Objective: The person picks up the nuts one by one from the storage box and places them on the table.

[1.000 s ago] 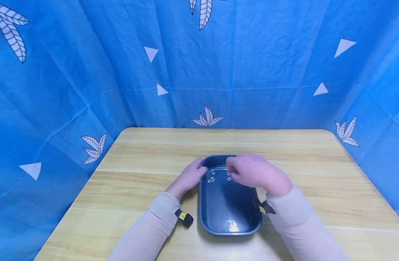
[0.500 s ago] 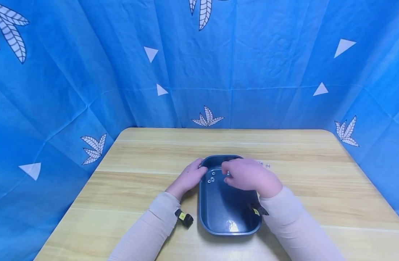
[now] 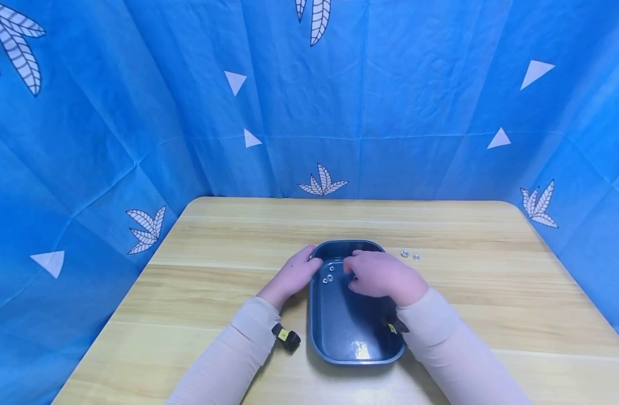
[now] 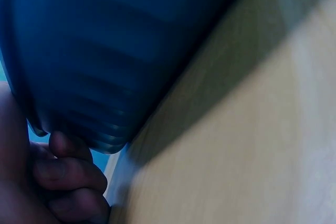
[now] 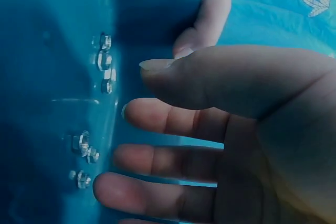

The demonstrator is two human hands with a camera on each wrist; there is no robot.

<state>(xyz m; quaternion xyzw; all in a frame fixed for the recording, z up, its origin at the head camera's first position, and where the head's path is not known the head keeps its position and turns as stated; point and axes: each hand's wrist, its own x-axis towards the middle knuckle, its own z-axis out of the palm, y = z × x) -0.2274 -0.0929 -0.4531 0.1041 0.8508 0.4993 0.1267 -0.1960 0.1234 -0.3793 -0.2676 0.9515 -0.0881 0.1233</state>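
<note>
A dark blue rectangular tray stands on the table. My left hand grips its far left rim, thumb over the edge; the left wrist view shows curled fingers against the outside wall. Over the far part of the tray is my right hand, fingers pointing down and left. Its thumb and fingers are apart in the right wrist view, holding nothing. Small shiny metal nuts lie in two groups on the tray floor: one group beyond the thumb tip, the other close to the lower fingertips.
Two more nuts, one slightly left of the other, lie on the wooden table past the tray's right side. A blue patterned cloth hangs behind and at both sides. Black straps are on the wrists.
My right hand has shifted left and a little towards me, uncovering the two nuts on the table and now hiding nuts in the tray beneath it. My left hand stays at the rim.
</note>
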